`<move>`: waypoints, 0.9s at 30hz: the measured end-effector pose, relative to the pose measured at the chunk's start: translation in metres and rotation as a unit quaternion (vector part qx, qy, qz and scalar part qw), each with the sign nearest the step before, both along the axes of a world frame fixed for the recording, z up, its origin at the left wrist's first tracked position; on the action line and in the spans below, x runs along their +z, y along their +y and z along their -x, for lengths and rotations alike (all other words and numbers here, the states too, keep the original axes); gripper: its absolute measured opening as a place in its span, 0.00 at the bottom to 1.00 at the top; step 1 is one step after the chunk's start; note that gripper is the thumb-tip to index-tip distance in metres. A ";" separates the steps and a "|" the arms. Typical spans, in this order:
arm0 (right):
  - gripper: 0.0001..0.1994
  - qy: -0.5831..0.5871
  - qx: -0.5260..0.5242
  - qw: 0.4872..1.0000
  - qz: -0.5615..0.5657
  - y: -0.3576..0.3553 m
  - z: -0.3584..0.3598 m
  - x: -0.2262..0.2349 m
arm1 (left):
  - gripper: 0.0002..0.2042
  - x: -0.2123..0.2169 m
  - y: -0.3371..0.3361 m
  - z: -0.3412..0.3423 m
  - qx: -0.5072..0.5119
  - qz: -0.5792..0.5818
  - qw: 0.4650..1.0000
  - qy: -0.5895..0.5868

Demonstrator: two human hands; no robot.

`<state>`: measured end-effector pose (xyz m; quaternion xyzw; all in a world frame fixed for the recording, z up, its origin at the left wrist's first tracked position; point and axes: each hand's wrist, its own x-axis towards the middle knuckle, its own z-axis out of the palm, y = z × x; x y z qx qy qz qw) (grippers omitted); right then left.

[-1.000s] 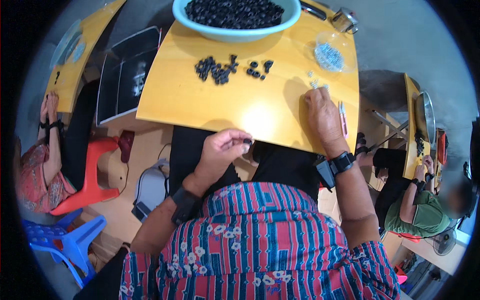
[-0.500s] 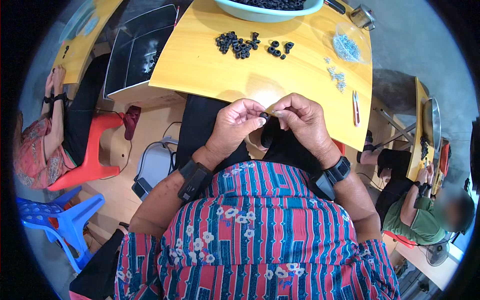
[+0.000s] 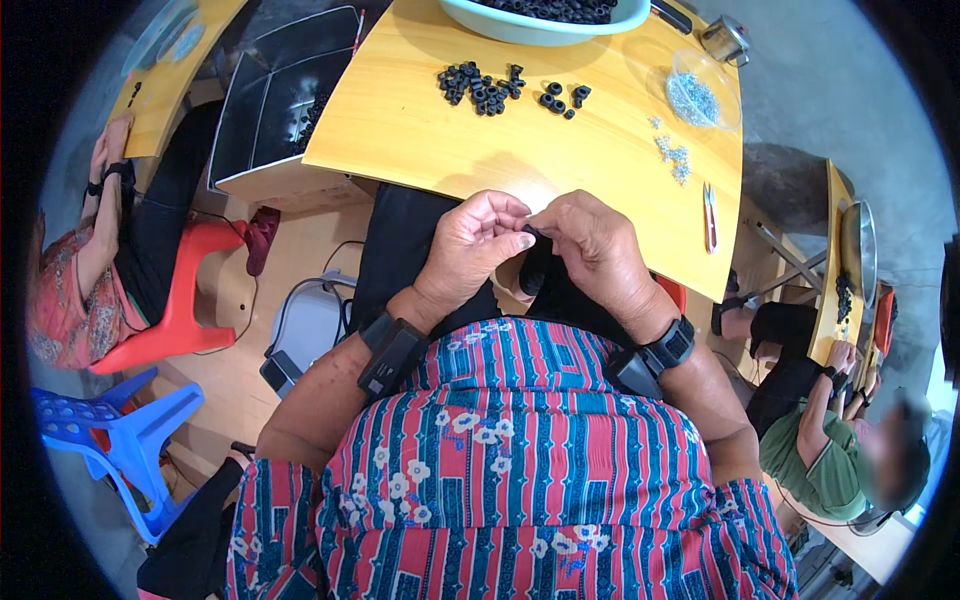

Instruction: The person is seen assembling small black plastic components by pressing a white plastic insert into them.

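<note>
Intently, your left hand and right hand meet above your lap, left fingers pinching a small black part, mostly hidden; whether your right fingers pinch anything, you cannot tell. Beyond, the yellow surface carries snips, silvery pieces, loose black parts and a pale-blue bowl.

From the fingertips, bare tabletop is leaving passage at 10 and 1 o'clock. Black parts are blocking 11 to 12, silver pieces are crowding 2, and snips are obstructing 3.
</note>
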<state>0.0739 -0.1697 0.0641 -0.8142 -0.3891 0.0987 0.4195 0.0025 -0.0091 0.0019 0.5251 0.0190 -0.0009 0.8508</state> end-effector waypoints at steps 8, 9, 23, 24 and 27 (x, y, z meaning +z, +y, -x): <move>0.10 0.199 -0.099 0.973 -0.059 0.001 0.009 -0.005 | 0.12 -0.002 0.002 0.001 0.004 0.011 1.000 -0.006; 0.09 0.209 -0.103 0.970 -0.066 -0.001 0.009 -0.008 | 0.12 -0.002 0.002 0.000 0.007 0.011 1.000 -0.004; 0.07 0.128 -0.094 0.986 -0.056 -0.001 0.009 -0.013 | 0.11 0.001 0.002 -0.001 0.004 0.021 1.000 0.008; 0.07 0.083 -0.079 0.992 -0.044 -0.001 0.008 -0.012 | 0.11 0.002 0.003 -0.002 0.001 0.024 1.000 0.011; 0.09 0.025 -0.053 0.998 -0.023 -0.001 0.010 -0.010 | 0.11 0.002 0.002 0.000 -0.010 0.013 1.000 0.010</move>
